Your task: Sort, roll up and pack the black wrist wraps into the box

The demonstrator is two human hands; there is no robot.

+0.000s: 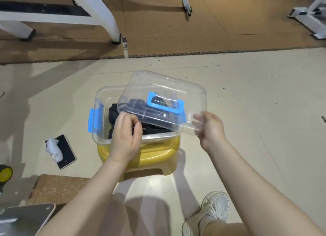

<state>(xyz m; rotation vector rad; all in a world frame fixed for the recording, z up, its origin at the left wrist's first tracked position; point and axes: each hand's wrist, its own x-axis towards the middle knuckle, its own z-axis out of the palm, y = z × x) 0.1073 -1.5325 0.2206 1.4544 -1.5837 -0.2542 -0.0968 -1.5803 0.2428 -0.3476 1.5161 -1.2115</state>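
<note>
The right hand (210, 128) grips the lid (164, 101), tilted over the box (105, 138); left fingers (130, 123) curl on the wraps (116, 116) inside. Lowering the lid could pinch those fingers or snag fabric.

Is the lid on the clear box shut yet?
No. The lid sits tilted and askew over the box, gripped by both hands, the left side uncovered.

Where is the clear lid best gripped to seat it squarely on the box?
By its two short edges, one hand per side. The lid hangs tilted and askew over the box; only the right hand holds a rim corner. The left hand could take the opposite edge.
</note>
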